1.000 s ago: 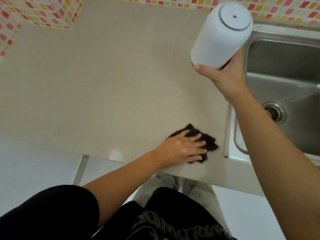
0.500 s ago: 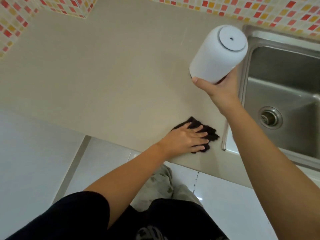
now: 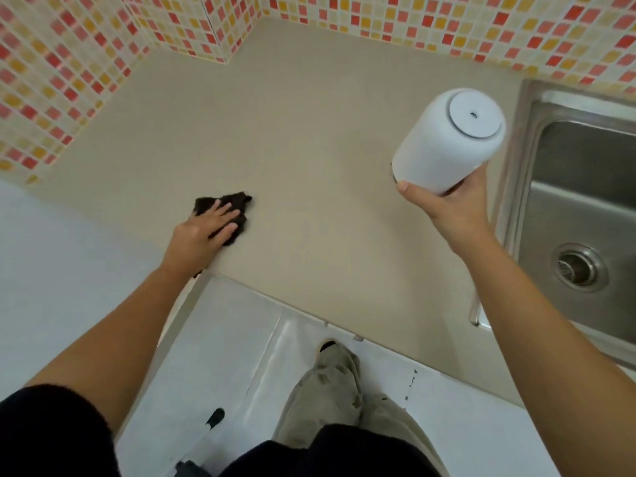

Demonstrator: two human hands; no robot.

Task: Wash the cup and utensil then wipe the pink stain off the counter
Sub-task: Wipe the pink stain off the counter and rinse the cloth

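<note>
Left hand [image 3: 203, 232] lay flat, fingers spread, pressing one dark cloth [image 3: 225, 215] onto the beige bench [image 3: 309, 132], near the front edge and well left of the sink [image 3: 581, 201]. Likely flat so the whole palm pushed the cloth across the surface for the wipe step. No pink stain showed anywhere on the bench; either gone already or under the cloth, couldn't tell. Right hand [image 3: 451, 201] was wrapped around the rim end of one white cup [image 3: 447, 146], held upside down and tilted, base up toward the camera, lifted clear of the bench just left of the sink. Probably kept up to leave the surface free for wiping and to let it drain. Something small poked out at the cup's mouth by the thumb, too unclear to name, and no utensil was identifiable. Count: one cup, one cloth, one sink with one drain [image 3: 578, 268], two hands. Sink basin looked bare. Judged stage: washing done, wiping underway or nearly finished.
</note>
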